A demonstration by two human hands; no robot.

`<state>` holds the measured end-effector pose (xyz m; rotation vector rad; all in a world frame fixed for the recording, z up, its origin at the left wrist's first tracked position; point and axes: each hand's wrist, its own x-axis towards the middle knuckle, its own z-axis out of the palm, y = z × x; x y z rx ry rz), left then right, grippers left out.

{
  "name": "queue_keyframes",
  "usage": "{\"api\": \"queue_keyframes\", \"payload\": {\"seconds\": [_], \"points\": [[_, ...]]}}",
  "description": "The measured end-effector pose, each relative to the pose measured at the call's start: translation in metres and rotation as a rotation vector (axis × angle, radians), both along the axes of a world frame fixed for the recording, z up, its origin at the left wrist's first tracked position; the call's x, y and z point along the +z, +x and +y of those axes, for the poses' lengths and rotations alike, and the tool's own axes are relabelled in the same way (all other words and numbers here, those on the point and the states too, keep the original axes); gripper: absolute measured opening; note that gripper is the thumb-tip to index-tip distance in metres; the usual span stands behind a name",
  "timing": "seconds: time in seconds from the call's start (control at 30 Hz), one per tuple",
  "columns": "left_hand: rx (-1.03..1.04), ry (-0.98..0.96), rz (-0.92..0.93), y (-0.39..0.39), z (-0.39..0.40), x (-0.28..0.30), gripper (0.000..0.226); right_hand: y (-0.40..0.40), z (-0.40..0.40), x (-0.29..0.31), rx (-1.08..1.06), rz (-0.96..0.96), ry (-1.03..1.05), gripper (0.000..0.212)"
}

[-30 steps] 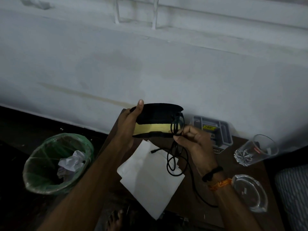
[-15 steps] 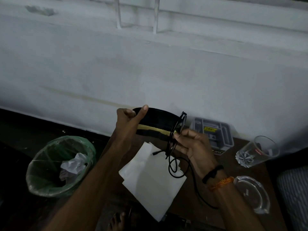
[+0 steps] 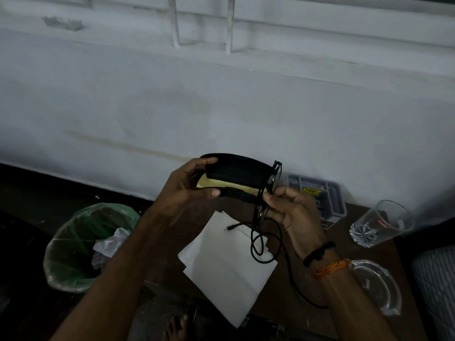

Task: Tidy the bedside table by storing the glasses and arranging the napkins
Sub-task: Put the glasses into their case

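Observation:
My left hand [image 3: 183, 190] grips the left end of an open black glasses case [image 3: 236, 172] with a yellow cloth lining showing inside. My right hand [image 3: 293, 212] pinches a pair of black round-framed glasses [image 3: 269, 187], held upright at the case's right end and touching it. Both are in the air above the brown bedside table [image 3: 344, 308]. White napkins [image 3: 226, 271] lie in a loose overlapping pile on the table's left part, below my hands.
A black cable [image 3: 261, 249] loops over the napkins and table. At the back stand a grey plastic tray [image 3: 327, 193] and a drinking glass [image 3: 380, 223]; a glass ashtray [image 3: 376, 286] sits at the right. A green-lined waste bin [image 3: 81, 244] with crumpled paper stands left on the floor.
The glasses have risen to the right end of the case. My left hand has changed its grip, with the thumb now under the case's lower lip. Both hands moved slightly up.

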<state>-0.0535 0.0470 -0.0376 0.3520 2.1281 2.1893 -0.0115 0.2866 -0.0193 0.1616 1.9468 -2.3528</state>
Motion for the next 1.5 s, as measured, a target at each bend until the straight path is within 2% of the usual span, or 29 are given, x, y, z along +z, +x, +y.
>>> {"api": "queue_keyframes", "payload": {"seconds": [0.13, 0.3, 0.43, 0.57, 0.67, 0.77, 0.87, 0.97, 1.1, 1.23, 1.5], "points": [[-0.056, 0.045, -0.065, 0.0, -0.003, 0.001, 0.072, 0.0, 0.0, 0.004, -0.008, 0.028, 0.041, 0.015], [-0.099, 0.189, -0.141, 0.002, -0.001, 0.002, 0.062, 0.0, 0.001, 0.006, -0.013, 0.082, 0.122, 0.031], [-0.119, 0.233, -0.191, 0.002, 0.0, 0.0, 0.068, 0.0, 0.003, 0.005, -0.012, 0.165, 0.331, 0.018], [-0.117, 0.235, -0.187, 0.002, -0.001, -0.003, 0.076, -0.001, 0.009, 0.002, -0.059, 0.177, 0.468, 0.019], [-0.097, 0.244, -0.185, 0.001, 0.0, -0.006, 0.078, 0.0, 0.013, 0.008, -0.164, 0.248, 0.724, 0.017], [-0.085, 0.213, -0.181, -0.001, 0.002, -0.007, 0.081, 0.007, 0.009, 0.019, -0.33, 0.365, 0.959, 0.011], [-0.107, 0.151, -0.164, -0.001, 0.007, -0.008, 0.086, 0.009, 0.002, 0.023, -0.427, 0.574, 1.11, 0.009], [-0.147, 0.144, -0.16, 0.003, 0.016, -0.008, 0.087, 0.005, -0.002, 0.015, -0.397, 0.699, 1.159, 0.015], [-0.166, 0.183, -0.162, 0.009, 0.026, -0.008, 0.087, 0.0, -0.005, 0.0, -0.295, 0.719, 1.258, 0.02], [-0.179, 0.132, -0.148, 0.011, 0.03, -0.005, 0.088, -0.003, -0.008, -0.006, -0.194, 0.765, 1.312, 0.017], [-0.186, 0.113, -0.161, 0.016, 0.034, -0.004, 0.089, -0.004, -0.011, -0.014, -0.259, 0.66, 1.409, 0.013]]}}
